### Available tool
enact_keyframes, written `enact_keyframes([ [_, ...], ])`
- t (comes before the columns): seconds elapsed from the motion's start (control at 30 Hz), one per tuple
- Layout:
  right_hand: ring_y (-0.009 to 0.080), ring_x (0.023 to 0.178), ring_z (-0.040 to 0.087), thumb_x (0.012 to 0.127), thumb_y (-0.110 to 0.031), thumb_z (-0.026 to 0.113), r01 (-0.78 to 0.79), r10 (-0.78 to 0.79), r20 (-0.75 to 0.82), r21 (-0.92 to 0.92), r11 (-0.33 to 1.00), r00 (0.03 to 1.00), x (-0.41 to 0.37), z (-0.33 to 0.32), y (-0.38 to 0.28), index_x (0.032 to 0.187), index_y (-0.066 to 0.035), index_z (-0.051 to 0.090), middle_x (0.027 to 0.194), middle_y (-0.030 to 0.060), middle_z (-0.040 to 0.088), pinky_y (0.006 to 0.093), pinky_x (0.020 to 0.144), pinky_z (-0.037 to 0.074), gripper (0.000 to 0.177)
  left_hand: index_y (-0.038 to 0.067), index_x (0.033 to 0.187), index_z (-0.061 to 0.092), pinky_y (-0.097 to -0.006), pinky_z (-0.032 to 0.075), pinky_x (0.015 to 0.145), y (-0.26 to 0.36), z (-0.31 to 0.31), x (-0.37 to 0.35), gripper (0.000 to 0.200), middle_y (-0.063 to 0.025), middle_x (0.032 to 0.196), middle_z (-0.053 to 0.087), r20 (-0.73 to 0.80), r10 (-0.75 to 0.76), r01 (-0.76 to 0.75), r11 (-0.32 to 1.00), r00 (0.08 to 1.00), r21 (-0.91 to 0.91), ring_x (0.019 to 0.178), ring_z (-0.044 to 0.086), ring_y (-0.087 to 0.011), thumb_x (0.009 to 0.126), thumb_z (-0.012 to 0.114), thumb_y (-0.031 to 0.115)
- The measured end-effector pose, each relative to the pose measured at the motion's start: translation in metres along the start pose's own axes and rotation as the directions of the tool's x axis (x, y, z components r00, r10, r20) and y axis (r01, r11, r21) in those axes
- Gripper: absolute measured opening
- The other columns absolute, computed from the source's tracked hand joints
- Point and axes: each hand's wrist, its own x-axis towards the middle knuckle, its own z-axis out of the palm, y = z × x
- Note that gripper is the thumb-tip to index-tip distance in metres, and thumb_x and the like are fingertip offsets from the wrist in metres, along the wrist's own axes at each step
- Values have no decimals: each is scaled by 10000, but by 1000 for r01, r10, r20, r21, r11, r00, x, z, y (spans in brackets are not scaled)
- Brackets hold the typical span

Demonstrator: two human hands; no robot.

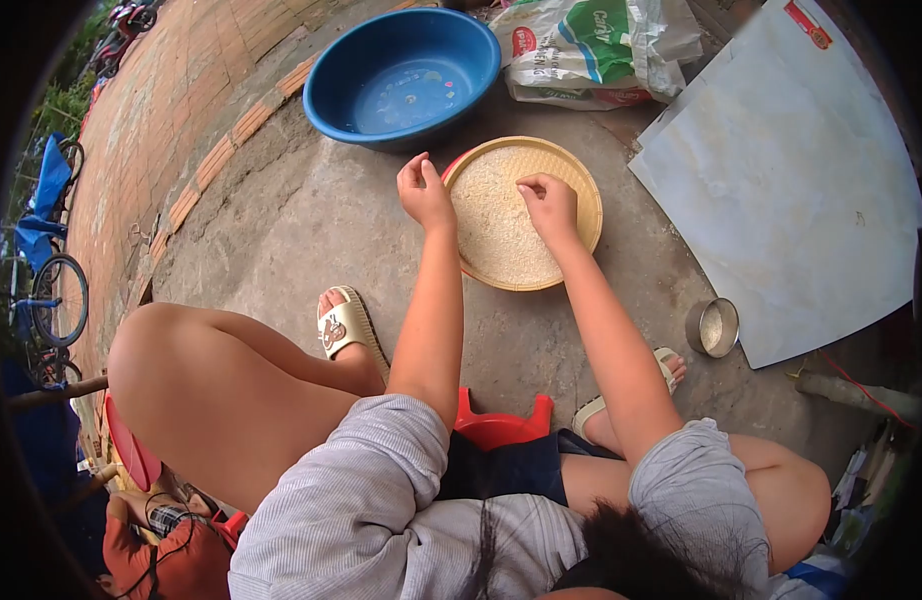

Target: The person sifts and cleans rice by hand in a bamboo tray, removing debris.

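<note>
Bare concrete ground is spread under a round yellow tray, taken here as the landmark. Pale grain is held in the tray, heaped over its left and near parts, while the far right part is left mostly bare. Beyond the tray to its left, a blue basin is set; beyond it to the right, a printed bag is laid. Right of the tray, a large white sheet is seen, with a metal cup placed near its lower edge.

Over the grain, the right hand is poised, its grip closed in a fingertip pinch; whether a grain is caught there cannot be told. Just beside the tray's left rim, the left hand is raised with fingers curled toward the thumb; whether its grip is closed cannot be told.

Single grains are judged light, hard and easily scattered, best taken between fingertips. As for the tray, it is probably light and slightly flexible, best held by opposite sides of its rim, kept level.
</note>
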Motion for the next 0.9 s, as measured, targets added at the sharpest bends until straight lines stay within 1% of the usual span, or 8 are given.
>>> enact_keyframes([
  [0.03,215,759,632,791,-55,643,30,-21,-85,97,995,996,3,-2,-15,852,-12,681,875,129,647,310,706,503,83,11,1027,655,-284,447,845,14,6,1,241,-97,1088,619,16,-252,239,894,968,-378,1020,569,-181,905,521,169],
  [0.1,194,743,633,800,-63,642,64,-36,-158,173,983,987,8,1,-31,862,-14,682,883,121,647,297,689,503,89,-9,1137,581,-359,466,891,50,17,3,371,-162,1200,561,401,-508,638,487,763,-597,1047,562,-274,946,428,269],
  [0.17,188,739,627,803,-78,644,218,-194,-106,308,926,975,15,6,-43,890,-25,684,884,104,636,283,685,501,109,-28,1202,519,-382,472,908,67,22,6,386,-185,1208,549,818,-415,899,-2,398,-438,1035,571,-292,956,401,243],
  [0.23,207,774,622,809,-73,631,268,-273,-15,253,930,962,16,9,-52,908,-31,684,922,100,616,297,691,500,120,-55,1206,498,-405,466,930,58,33,5,392,-209,1221,532,935,-194,943,-95,297,-319,1060,562,-303,961,374,225],
  [0.37,278,906,571,795,-75,639,486,-485,-182,-40,873,856,6,21,-53,886,-36,663,953,113,583,364,768,473,101,-92,1130,526,-383,510,890,51,21,14,337,-237,1115,583,717,-547,851,-16,431,-524,1014,598,-302,946,392,157],
  [0.67,308,895,569,749,-53,651,459,-374,314,-264,849,873,-17,40,-1,844,-7,654,908,126,596,381,793,471,105,-109,1089,547,-397,544,874,35,-22,35,331,-215,1060,617,532,-677,788,116,508,-605,1000,619,-307,944,361,124],
  [0.8,311,826,587,751,-36,644,355,-273,310,-248,901,911,-9,35,-3,809,-7,655,855,127,602,377,751,486,66,-111,1042,560,-396,551,853,38,-12,20,336,-231,1044,615,557,-686,870,249,469,-426,980,628,-319,943,366,145],
  [0.9,302,778,607,757,-28,636,284,-282,28,-86,955,959,-1,26,-30,834,-9,665,831,122,613,361,726,494,85,-61,1016,586,-375,548,827,38,2,8,310,-194,1009,625,542,-702,886,386,462,-256,964,618,-279,938,382,159],
])
